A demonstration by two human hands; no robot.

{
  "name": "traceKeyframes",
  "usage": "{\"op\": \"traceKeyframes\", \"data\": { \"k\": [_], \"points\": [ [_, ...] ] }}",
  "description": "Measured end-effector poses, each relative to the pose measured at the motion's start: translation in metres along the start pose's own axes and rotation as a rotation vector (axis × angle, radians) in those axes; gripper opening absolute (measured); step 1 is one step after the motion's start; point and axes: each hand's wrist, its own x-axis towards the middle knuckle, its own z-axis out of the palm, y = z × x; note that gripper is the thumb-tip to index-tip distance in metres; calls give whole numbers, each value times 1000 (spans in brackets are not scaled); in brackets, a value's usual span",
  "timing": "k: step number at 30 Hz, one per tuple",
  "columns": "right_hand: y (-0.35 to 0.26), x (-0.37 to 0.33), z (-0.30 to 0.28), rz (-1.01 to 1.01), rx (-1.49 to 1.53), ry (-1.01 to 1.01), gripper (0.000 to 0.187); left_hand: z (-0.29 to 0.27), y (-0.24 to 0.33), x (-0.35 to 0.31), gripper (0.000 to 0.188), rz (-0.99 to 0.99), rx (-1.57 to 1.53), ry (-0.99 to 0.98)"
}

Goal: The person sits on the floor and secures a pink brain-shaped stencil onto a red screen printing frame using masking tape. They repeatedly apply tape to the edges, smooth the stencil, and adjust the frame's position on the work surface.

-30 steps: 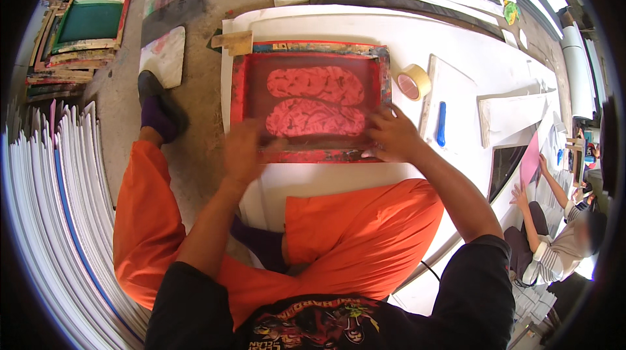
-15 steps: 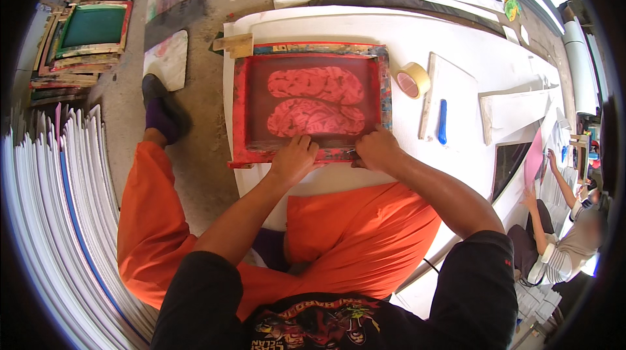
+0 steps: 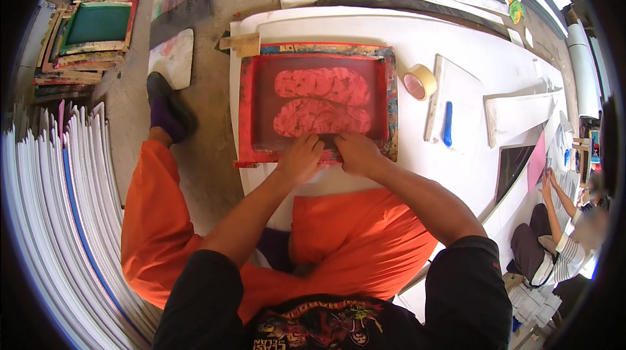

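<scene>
A screen-printing frame (image 3: 248, 102) with a red, paint-stained wooden rim lies flat before me. Its dark mesh carries two pink, sole-shaped areas (image 3: 322, 86), one above the other. My left hand (image 3: 301, 159) is bent over the middle of the near rail, fingertips reaching inside the rim. Close beside it, my right hand (image 3: 358, 155) is also curled over that rail, fingers pressed down at the mesh's near edge. A dark bit of the rail shows between the hands; what lies under the fingertips is hidden. At the far left corner, a small wooden block (image 3: 245, 45) touches the frame.
The frame rests on a large white board (image 3: 411, 154). To its right are a tape roll (image 3: 419, 82), a white panel with a wooden edge (image 3: 456, 82) and a blue-handled tool (image 3: 448, 124). White sheets (image 3: 65, 219) stand stacked at left. Another person (image 3: 567, 239) sits far right.
My right hand has slid left along the near rail, from the right corner to beside my left hand. The whole view has shifted slightly. The other person's hands have come lower.
</scene>
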Motion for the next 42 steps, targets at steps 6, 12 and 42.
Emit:
{"op": "traceKeyframes", "data": {
  "k": [6, 12, 42],
  "points": [
    [-6, 2, 17, -79, -113, 67, 29, -9, 3, 5, 60, -59, -58, -79],
    [-13, 14, 22, -73, 37, 143, 22, -4, 0, 1, 60, -63, -65, -150],
    [19, -34, 1, 205, -307, -178, 32, -52, -69, -56, 70, 83, 350, -218]
  ]
}}
